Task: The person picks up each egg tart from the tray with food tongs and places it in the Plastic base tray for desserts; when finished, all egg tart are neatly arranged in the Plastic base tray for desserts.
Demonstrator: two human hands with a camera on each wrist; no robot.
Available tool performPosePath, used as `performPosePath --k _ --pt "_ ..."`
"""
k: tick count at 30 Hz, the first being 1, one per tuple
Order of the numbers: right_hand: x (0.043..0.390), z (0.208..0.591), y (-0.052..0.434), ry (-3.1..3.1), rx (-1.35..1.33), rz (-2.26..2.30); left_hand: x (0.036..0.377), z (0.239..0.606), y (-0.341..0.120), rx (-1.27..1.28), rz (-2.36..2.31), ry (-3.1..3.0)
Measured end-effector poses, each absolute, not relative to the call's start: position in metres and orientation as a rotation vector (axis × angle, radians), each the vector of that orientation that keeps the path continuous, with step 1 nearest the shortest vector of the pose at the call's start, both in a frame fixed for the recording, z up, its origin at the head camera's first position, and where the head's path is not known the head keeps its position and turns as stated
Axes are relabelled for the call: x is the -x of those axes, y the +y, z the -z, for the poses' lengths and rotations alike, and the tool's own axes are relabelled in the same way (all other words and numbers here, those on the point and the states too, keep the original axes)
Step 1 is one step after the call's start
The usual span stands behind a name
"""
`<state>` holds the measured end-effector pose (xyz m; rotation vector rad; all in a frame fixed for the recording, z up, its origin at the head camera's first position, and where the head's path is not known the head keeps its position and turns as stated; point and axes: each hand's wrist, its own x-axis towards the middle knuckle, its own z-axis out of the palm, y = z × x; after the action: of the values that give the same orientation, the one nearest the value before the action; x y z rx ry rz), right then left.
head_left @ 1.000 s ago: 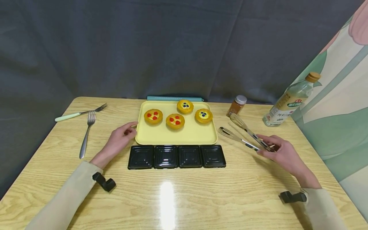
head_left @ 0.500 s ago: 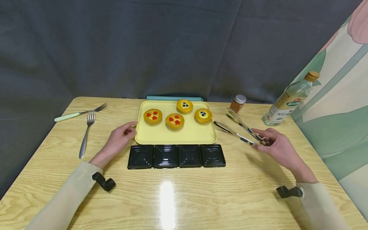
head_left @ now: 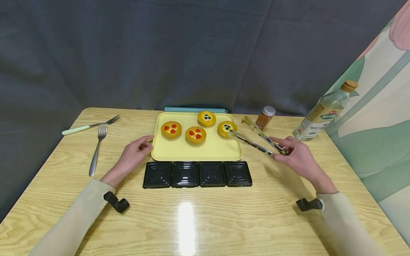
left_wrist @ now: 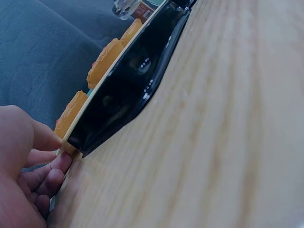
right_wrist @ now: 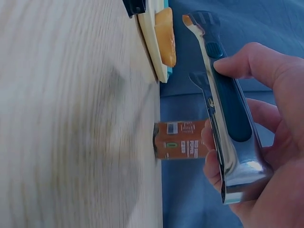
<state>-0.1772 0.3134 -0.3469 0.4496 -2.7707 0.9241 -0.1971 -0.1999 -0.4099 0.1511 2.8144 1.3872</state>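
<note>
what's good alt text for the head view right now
A person's right hand holds open metal tongs near the rightmost of four tarts on a yellow tray; the left hand touches the tray's left edge. A row of four black compartments sits in front, with two forks at left, a jar and bottle at right.

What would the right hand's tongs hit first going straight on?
Likely the rightmost blue-dotted tart: one tip of the tongs in the right hand overlaps it in the head view. Depth is unclear; the tongs may pass above it.
</note>
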Motion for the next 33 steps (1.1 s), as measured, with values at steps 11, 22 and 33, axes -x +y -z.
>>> performPosePath --k 11,22,33 --pt "0.191 0.349 0.298 -2.805 -0.447 -0.94 0.197 0.409 -0.199 -0.148 -1.405 2.808" --pt "0.197 0.352 0.291 -2.829 -0.442 -0.95 0.197 0.41 -0.199 -0.149 -1.406 2.806" --pt "0.202 0.355 0.287 -2.831 -0.443 -0.953 0.197 0.41 -0.199 -0.137 -1.407 2.809"
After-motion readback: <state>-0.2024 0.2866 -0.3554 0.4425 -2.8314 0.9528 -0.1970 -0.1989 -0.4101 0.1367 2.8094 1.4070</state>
